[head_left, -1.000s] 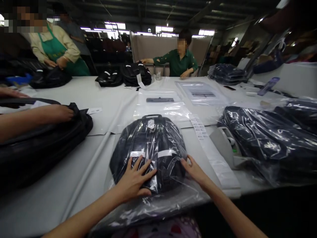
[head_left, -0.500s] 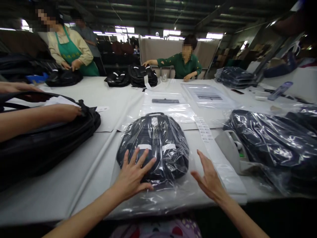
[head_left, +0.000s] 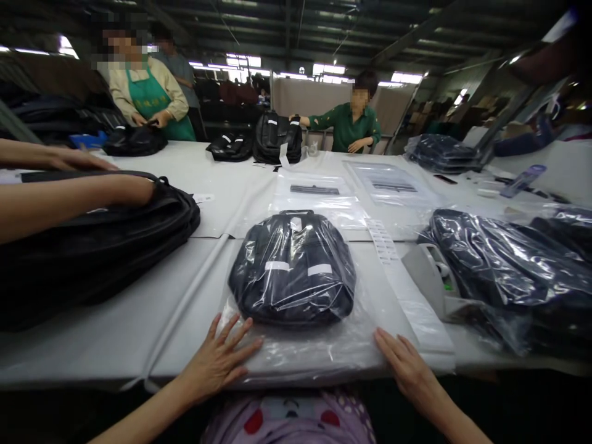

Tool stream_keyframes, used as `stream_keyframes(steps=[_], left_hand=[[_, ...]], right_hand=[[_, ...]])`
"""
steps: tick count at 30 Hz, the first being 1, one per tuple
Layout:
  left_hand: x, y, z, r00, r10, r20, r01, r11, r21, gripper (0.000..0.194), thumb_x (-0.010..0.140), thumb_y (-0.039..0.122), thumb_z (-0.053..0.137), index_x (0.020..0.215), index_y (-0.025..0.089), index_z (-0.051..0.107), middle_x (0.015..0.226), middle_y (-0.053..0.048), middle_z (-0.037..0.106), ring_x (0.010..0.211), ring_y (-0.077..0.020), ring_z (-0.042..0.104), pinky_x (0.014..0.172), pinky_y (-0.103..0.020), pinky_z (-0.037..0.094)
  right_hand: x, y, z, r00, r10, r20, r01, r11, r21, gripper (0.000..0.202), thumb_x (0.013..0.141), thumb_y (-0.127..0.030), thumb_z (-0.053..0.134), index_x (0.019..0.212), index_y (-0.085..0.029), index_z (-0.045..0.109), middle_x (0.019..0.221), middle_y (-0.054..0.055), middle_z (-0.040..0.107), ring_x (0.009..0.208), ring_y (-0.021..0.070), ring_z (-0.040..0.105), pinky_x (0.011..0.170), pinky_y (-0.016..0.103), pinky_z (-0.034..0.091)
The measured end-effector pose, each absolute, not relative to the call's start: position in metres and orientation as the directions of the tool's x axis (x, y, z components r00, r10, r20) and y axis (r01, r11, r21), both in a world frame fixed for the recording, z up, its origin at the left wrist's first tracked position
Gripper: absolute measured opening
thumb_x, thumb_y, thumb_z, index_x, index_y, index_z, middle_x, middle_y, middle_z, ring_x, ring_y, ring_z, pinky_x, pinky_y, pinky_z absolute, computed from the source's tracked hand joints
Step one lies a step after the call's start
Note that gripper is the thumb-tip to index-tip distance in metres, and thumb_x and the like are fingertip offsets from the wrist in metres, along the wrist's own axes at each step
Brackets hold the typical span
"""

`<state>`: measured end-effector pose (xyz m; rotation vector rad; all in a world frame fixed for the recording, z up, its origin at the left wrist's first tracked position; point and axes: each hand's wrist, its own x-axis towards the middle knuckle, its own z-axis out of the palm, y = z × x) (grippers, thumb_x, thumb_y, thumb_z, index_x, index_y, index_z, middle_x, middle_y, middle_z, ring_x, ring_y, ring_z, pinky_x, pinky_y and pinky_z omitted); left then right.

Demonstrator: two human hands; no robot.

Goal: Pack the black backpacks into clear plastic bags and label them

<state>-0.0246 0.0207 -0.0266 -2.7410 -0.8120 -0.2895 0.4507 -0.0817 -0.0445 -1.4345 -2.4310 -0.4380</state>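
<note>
A dark backpack (head_left: 296, 277) lies flat on the table in front of me, inside a clear plastic bag (head_left: 309, 354). White bands cross its two straps, and its top handle points away from me. My left hand (head_left: 219, 357) rests with fingers spread on the loose plastic at the bag's near left corner. At the near right side, my right hand (head_left: 407, 364) is stretched out, its fingertips at the bag's edge. Neither hand grips anything.
A co-worker's arms (head_left: 92, 191) reach into a black backpack (head_left: 102, 259) on my left. Bagged backpacks (head_left: 504, 271) and a grey tape dispenser (head_left: 430, 277) stand right, beside a label strip (head_left: 383, 243). Flat plastic bags (head_left: 314, 194) lie beyond. Two people (head_left: 356, 117) (head_left: 150, 95) handle backpacks opposite.
My left hand has moved off the backpack, down toward me onto the loose plastic. My right hand has lowered to the bag's near right edge. The co-worker's hand reaches deeper into the left backpack.
</note>
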Motion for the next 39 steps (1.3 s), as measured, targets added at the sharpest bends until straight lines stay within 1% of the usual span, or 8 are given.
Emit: stream_keyframes(steps=[4, 7, 10, 16, 20, 23, 29, 39], left_hand=[[-0.016, 0.003, 0.017, 0.819, 0.487, 0.305, 0.545, -0.826, -0.144, 0.051, 0.083, 0.04, 0.056, 0.131, 0.029, 0.044, 0.144, -0.009, 0.035, 0.13, -0.0307, 0.03, 0.109, -0.056, 0.009], [0.011, 0.017, 0.061, 0.803, 0.394, 0.447, 0.479, -0.873, -0.091, 0.053, 0.087, 0.026, 0.051, 0.137, 0.024, 0.035, 0.144, -0.008, 0.036, 0.131, -0.0259, 0.03, 0.109, -0.048, 0.022], [0.042, 0.049, 0.091, 0.835, 0.368, 0.409, 0.432, -0.899, -0.072, 0.055, 0.091, 0.023, 0.043, 0.142, 0.018, 0.024, 0.147, -0.009, 0.03, 0.136, -0.0268, 0.019, 0.11, -0.048, 0.021], [0.055, 0.09, 0.046, 0.945, 0.299, 0.129, 0.31, -0.948, -0.069, 0.061, 0.092, 0.029, 0.046, 0.143, 0.013, 0.017, 0.149, -0.011, 0.024, 0.137, -0.0235, 0.018, 0.11, -0.041, 0.024], [0.042, 0.085, -0.013, 0.937, 0.267, 0.226, 0.292, -0.953, -0.085, 0.052, 0.094, 0.023, 0.041, 0.142, 0.01, 0.023, 0.144, -0.014, 0.034, 0.135, -0.0238, 0.024, 0.108, -0.041, 0.031], [0.038, 0.077, -0.026, 0.926, 0.261, 0.274, 0.297, -0.95, -0.1, 0.047, 0.093, 0.013, 0.037, 0.14, 0.01, 0.029, 0.142, -0.012, 0.038, 0.135, -0.024, 0.024, 0.108, -0.042, 0.031], [0.036, 0.072, -0.014, 0.93, 0.243, 0.275, 0.293, -0.943, -0.156, 0.046, 0.092, 0.007, 0.031, 0.138, 0.013, 0.034, 0.141, -0.007, 0.04, 0.134, -0.018, 0.028, 0.111, -0.035, 0.026], [0.033, 0.067, -0.015, 0.936, 0.229, 0.269, 0.258, -0.963, -0.079, 0.044, 0.094, 0.008, 0.031, 0.138, 0.011, 0.033, 0.138, -0.009, 0.044, 0.127, -0.0207, 0.039, 0.104, -0.035, 0.037]], right_hand=[[0.431, -0.091, -0.013, -0.448, 0.76, 0.47, 0.884, 0.454, 0.109, 0.082, 0.078, -0.04, 0.064, 0.142, -0.009, 0.025, 0.132, 0.023, 0.048, 0.122, 0.0356, 0.045, 0.099, 0.056, 0.037], [0.405, -0.073, 0.023, -0.573, 0.657, 0.49, 0.795, 0.59, 0.139, 0.077, 0.076, -0.048, 0.065, 0.139, -0.017, 0.033, 0.134, 0.019, 0.047, 0.125, 0.0339, 0.042, 0.106, 0.057, 0.028], [0.376, -0.037, 0.059, -0.664, 0.592, 0.456, 0.72, 0.672, 0.176, 0.071, 0.08, -0.053, 0.057, 0.137, -0.016, 0.036, 0.137, 0.018, 0.044, 0.13, 0.0316, 0.035, 0.109, 0.056, 0.022], [0.355, 0.026, 0.05, -0.725, 0.594, 0.349, 0.66, 0.744, 0.107, 0.051, 0.092, -0.023, 0.044, 0.14, -0.012, 0.03, 0.139, 0.016, 0.041, 0.133, 0.025, 0.03, 0.105, 0.046, 0.035], [0.364, 0.033, -0.01, -0.712, 0.524, 0.467, 0.61, 0.791, 0.043, 0.047, 0.092, -0.012, 0.04, 0.138, -0.012, 0.032, 0.126, 0.015, 0.057, 0.126, 0.0199, 0.042, 0.098, 0.039, 0.045], [0.368, 0.027, -0.033, -0.681, 0.524, 0.511, 0.613, 0.79, 0.007, 0.047, 0.091, -0.009, 0.04, 0.137, -0.014, 0.034, 0.125, 0.015, 0.056, 0.127, 0.0201, 0.04, 0.098, 0.04, 0.044], [0.369, 0.019, -0.028, -0.702, 0.509, 0.497, 0.595, 0.803, 0.018, 0.045, 0.091, -0.003, 0.035, 0.135, -0.011, 0.038, 0.129, 0.017, 0.053, 0.129, 0.0231, 0.037, 0.101, 0.044, 0.041], [0.368, 0.017, -0.032, -0.693, 0.461, 0.554, 0.537, 0.843, -0.031, 0.043, 0.092, -0.005, 0.036, 0.134, -0.011, 0.04, 0.117, 0.013, 0.062, 0.12, 0.0206, 0.049, 0.098, 0.042, 0.045]])
